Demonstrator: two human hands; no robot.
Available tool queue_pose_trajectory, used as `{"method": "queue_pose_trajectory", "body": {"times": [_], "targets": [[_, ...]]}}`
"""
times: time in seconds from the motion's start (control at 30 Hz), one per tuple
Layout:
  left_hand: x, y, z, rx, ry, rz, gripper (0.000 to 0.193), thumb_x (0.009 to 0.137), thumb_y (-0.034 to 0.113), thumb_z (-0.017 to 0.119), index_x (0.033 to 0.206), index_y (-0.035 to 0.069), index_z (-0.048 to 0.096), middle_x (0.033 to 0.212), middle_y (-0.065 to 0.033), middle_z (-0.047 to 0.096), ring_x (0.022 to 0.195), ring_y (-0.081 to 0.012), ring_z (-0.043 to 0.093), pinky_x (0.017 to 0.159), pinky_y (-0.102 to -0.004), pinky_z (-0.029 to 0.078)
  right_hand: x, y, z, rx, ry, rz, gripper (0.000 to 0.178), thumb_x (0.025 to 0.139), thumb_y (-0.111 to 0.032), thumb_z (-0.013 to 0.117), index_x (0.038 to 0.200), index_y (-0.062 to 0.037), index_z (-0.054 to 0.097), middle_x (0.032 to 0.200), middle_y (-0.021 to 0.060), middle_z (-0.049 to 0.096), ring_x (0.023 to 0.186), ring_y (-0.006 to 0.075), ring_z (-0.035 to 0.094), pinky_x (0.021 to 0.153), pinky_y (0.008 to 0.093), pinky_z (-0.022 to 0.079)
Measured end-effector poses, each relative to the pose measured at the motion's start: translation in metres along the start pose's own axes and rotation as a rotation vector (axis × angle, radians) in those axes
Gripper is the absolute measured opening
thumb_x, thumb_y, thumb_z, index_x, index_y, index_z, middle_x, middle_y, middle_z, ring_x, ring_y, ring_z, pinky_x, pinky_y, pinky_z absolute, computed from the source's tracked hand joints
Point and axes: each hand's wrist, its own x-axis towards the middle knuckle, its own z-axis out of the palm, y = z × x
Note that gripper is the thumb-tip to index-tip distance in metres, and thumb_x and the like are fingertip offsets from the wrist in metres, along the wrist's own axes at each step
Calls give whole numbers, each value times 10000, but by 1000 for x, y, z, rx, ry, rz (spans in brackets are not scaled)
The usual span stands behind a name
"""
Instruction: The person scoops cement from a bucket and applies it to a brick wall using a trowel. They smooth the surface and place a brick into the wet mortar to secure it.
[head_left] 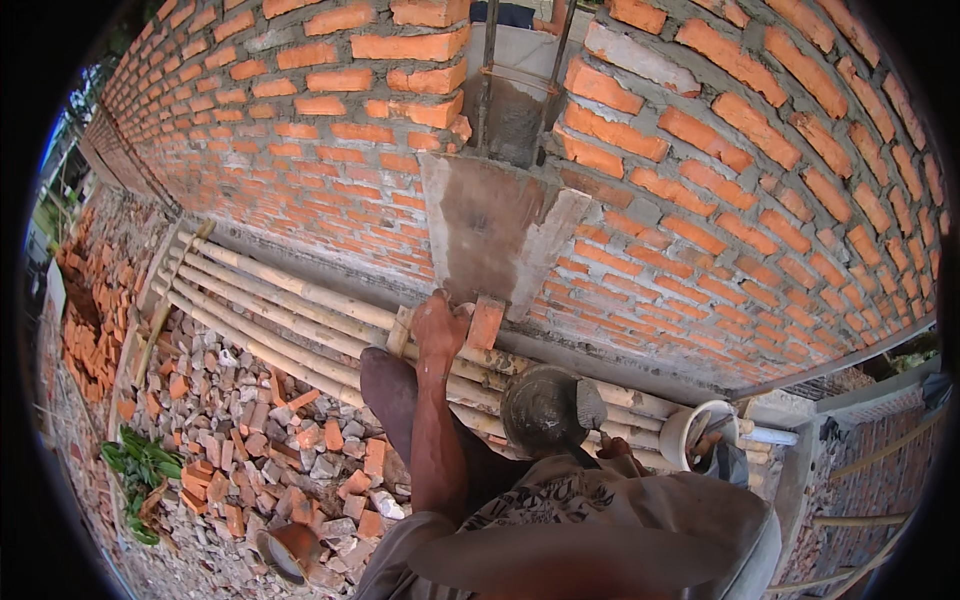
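Note:
My left hand [440, 325] is closed at the foot of the smooth mortared column [487, 215], over the bamboo poles [300, 318]. A small pale bit shows at its fingers, but what it grips is hidden. Just right of it, an orange brick [486, 323] stands on end. Lower right, my right hand [620, 451] is partly covered by my body and looks closed around a trowel [590, 404]. The trowel's blade, loaded with grey mortar, is over the right edge of a dark round mortar pan [528, 412].
Brick walls [330, 80] rise on both sides of the column, with upright steel bars [488, 75] above it. A white bucket [682, 440] stands right of the pan. Brick rubble [270, 430], an orange bowl [290, 552] and a green plant [140, 475] lie lower left.

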Motion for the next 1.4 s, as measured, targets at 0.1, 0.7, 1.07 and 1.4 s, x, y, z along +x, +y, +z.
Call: {"method": "queue_pose_trajectory", "body": {"times": [0.1, 0.7, 1.07, 1.4], "targets": [[0, 1, 0, 8, -31, 21, 366, 712, 204, 737, 937, -62, 626, 873, -249, 642, 840, -400, 617, 738, -444, 477, -8, -5, -3, -75, 5, -62, 532, 636, -308, 701, 1052, 9, 602, 1060, 206, 627, 1013, 315, 610, 848, 394, 494], [-8, -23, 27, 268, -168, 271, 269, 698, 234, 639, 840, 19, 563, 806, -187, 641, 848, -359, 605, 760, -464, 480, 15, 18, 28, 261, 67, 89, 588, 604, -293, 720, 1092, -3, 564, 1057, 194, 625, 1015, 305, 606, 858, 390, 485], [-3, -31, 26, 296, -295, 227, 307, 717, 252, 647, 883, 5, 571, 849, -203, 633, 896, -372, 587, 787, -475, 460, 38, 23, 21, -13, -107, 62, 713, 557, -366, 762, 1145, -23, 548, 1133, 155, 602, 1076, 287, 577, 895, 379, 472], [8, -23, 24, 345, -419, 126, 399, 725, 303, 694, 935, -21, 592, 938, -240, 627, 967, -392, 571, 854, -459, 440, 50, 29, 34, 0, -79, 28, 721, 538, -335, 786, 1132, -1, 548, 1115, 173, 608, 1049, 291, 591, 871, 386, 484]]}}
